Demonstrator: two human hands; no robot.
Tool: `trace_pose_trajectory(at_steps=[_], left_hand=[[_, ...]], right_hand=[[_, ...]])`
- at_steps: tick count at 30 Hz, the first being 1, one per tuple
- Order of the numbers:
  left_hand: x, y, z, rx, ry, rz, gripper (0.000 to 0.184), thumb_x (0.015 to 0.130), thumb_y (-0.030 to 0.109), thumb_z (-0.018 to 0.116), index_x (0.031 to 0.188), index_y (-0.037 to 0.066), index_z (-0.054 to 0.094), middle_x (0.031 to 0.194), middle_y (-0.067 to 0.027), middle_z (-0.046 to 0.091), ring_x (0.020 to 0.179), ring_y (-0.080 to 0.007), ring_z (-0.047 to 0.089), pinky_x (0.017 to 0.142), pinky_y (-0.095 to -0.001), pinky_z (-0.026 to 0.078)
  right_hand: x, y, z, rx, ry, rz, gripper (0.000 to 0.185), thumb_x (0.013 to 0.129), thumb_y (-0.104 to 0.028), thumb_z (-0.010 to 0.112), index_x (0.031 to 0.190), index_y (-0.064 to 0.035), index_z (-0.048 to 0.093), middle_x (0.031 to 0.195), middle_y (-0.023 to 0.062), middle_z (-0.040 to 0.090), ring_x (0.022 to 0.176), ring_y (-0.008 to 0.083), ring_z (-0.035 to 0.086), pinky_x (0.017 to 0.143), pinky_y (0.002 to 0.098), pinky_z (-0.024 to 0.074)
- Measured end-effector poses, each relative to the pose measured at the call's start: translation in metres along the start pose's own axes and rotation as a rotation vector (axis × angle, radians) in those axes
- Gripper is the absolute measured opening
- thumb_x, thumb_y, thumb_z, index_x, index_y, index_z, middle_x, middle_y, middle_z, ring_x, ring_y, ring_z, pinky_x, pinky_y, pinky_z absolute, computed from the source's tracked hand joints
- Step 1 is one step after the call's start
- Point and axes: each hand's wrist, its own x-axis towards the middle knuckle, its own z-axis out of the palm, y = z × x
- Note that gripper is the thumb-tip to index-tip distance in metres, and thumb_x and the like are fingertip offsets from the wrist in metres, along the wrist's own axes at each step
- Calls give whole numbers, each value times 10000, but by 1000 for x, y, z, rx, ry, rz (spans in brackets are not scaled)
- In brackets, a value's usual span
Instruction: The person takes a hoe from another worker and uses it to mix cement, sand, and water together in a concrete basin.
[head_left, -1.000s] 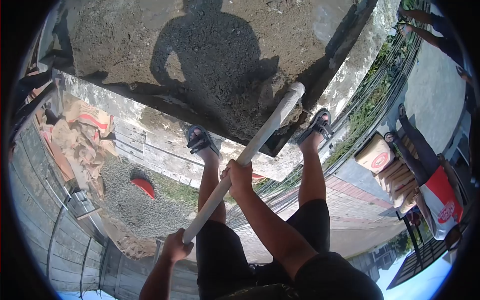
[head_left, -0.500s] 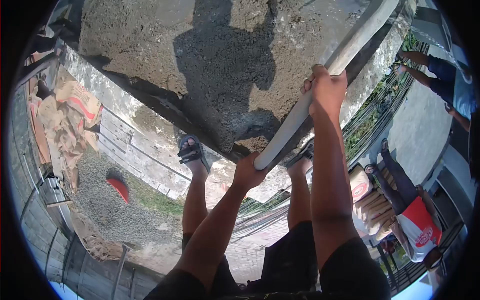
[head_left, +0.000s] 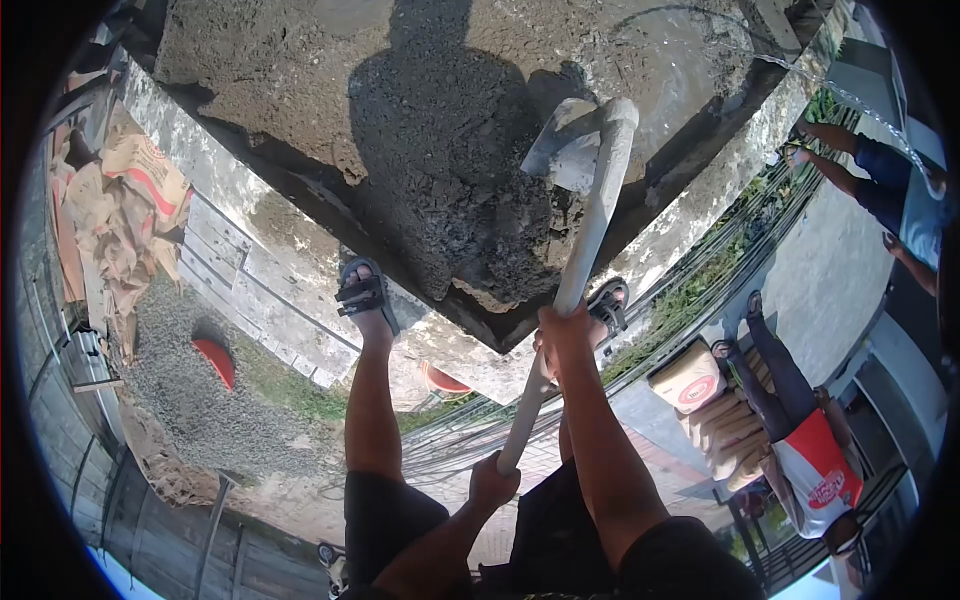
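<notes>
Both of my hands are closed round the long pale handle of a hoe (head_left: 597,205). My left hand (head_left: 494,480) grips it near its lower end, and my right hand (head_left: 565,335) holds it further up, close to my sandalled foot. The metal blade (head_left: 575,150) hangs at the far end over a wet grey-brown mix (head_left: 480,215). That mix lies in a trough with whitish, stained walls (head_left: 240,165), whose near corner points toward me between my feet. My shadow falls across the mix.
Paper bags (head_left: 130,200) lie crumpled at the left, above gravel (head_left: 190,400) holding a red piece (head_left: 213,362). At the right, a person in a red and white shirt (head_left: 820,470) is beside stacked sacks (head_left: 725,425). Another person (head_left: 880,190) is at upper right, near a stream of water.
The hoe was swung up toward the upper right, then came back over the mix, its blade now visible. My right hand slid down the handle and my left hand moved lower.
</notes>
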Motion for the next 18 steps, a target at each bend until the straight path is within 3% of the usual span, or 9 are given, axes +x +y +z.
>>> trace_pose_trajectory(at_steps=[4, 7, 8, 10, 11, 13, 14, 16, 18], left_hand=[[101, 113, -37, -62, 56, 339, 281, 732, 171, 708, 969, 32, 655, 782, -221, 681, 777, -415, 676, 690, -457, 546], [162, 193, -60, -225, 143, 492, 247, 728, 144, 676, 929, 3, 645, 760, -209, 675, 723, -392, 680, 661, -428, 523], [171, 191, -56, -215, 147, 491, 247, 728, 144, 676, 929, 3, 645, 760, -209, 675, 723, -392, 680, 661, -428, 523], [191, 169, -45, -308, -7, 268, 242, 711, 117, 684, 906, -14, 629, 691, -104, 636, 622, -211, 612, 607, -360, 482], [183, 137, -16, -331, 41, 140, 213, 699, 127, 689, 840, -11, 607, 668, -76, 607, 599, -194, 579, 589, -358, 461], [132, 95, 20, -297, 15, -67, 197, 708, 143, 673, 816, -9, 610, 661, -101, 598, 615, -216, 580, 597, -381, 459], [115, 79, 26, -240, -13, -159, 280, 704, 201, 655, 851, -34, 620, 734, -229, 649, 717, -364, 642, 693, -441, 495], [82, 57, 31, -134, -9, -130, 276, 717, 194, 649, 860, -41, 625, 783, -260, 662, 791, -442, 657, 721, -487, 509], [46, 38, 33, -37, -9, -99, 287, 739, 202, 646, 929, -13, 645, 847, -261, 678, 851, -446, 662, 751, -498, 526]], right_hand=[[-7, -178, -1, 223, -16, -358, 245, 801, 21, 562, 991, -35, 419, 628, 41, 448, 423, 136, 452, 385, 318, 389], [58, -249, 8, 82, -43, -649, 190, 805, -33, 598, 898, 60, 460, 622, 75, 497, 448, 161, 498, 398, 334, 411], [81, -246, 19, 92, -46, -644, 190, 805, -33, 598, 898, 60, 460, 622, 75, 497, 448, 161, 498, 398, 334, 411], [121, -210, 42, -63, -62, -577, 251, 797, -39, 604, 967, 100, 483, 607, 94, 510, 457, 184, 530, 392, 343, 417], [143, -158, 54, -130, -48, -452, 274, 795, -47, 611, 989, 104, 489, 601, 99, 518, 457, 195, 541, 388, 353, 422], [179, -37, 63, -331, -57, -237, 318, 788, -68, 630, 1028, 95, 499, 607, 111, 543, 445, 215, 549, 381, 383, 439], [164, -3, 57, -229, -117, -204, 281, 789, -65, 635, 994, 70, 497, 603, 103, 542, 435, 213, 542, 378, 389, 438], [137, 23, 39, -253, -133, 0, 226, 806, -61, 640, 938, -28, 460, 602, 82, 515, 429, 172, 519, 367, 358, 421], [94, 39, 20, -156, -76, 15, 266, 807, -40, 625, 993, -46, 434, 591, 60, 485, 412, 155, 491, 354, 346, 404]])
